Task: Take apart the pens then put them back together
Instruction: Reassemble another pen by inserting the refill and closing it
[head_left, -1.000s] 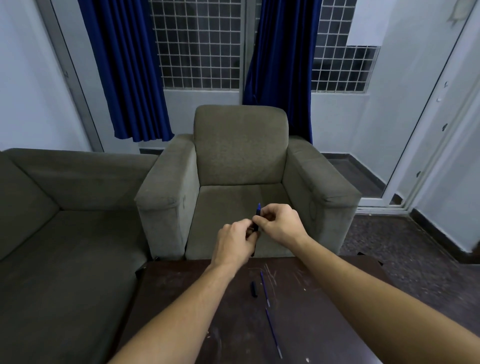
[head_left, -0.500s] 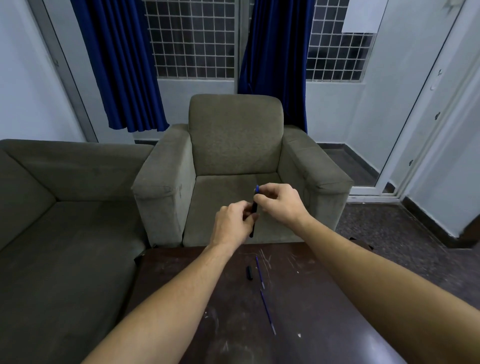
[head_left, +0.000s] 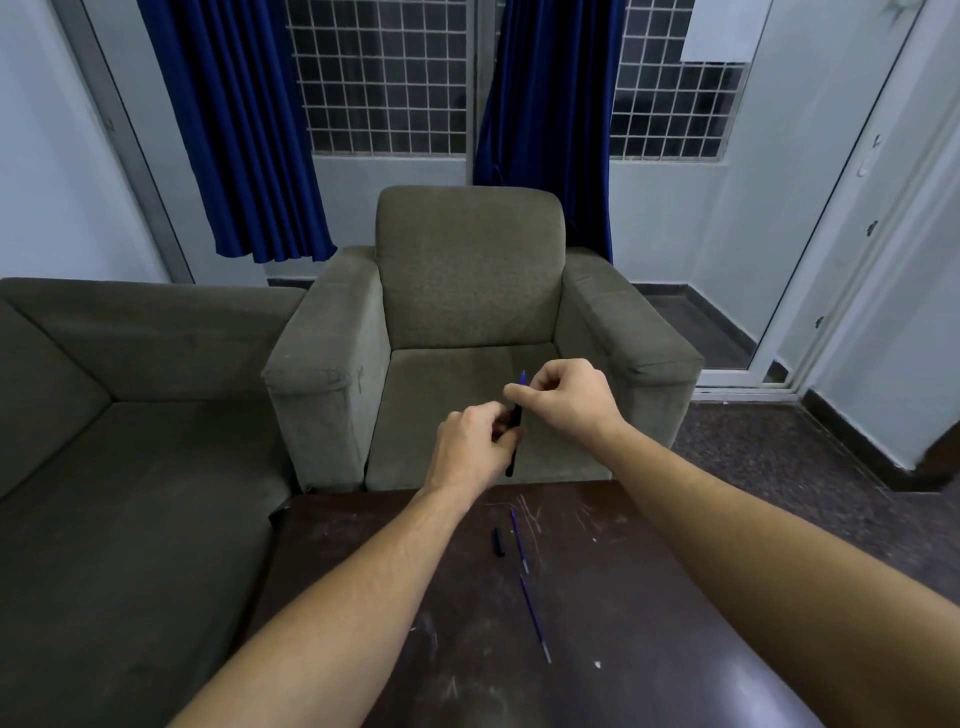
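A dark blue pen stands nearly upright in the air above the far edge of the table. My left hand grips its lower barrel, whose black end sticks out below the fingers. My right hand pinches the upper end, and a blue tip shows above the thumb. On the dark table lie a short black cap, a thin blue refill beside it, and a second blue refill nearer to me.
A grey armchair faces me just beyond the table. A grey sofa runs along the left. Blue curtains hang over grilled windows behind, and a glass door is at the right.
My right hand has moved up and away from my left, so more of the pen shows between them. The parts on the table have not moved.
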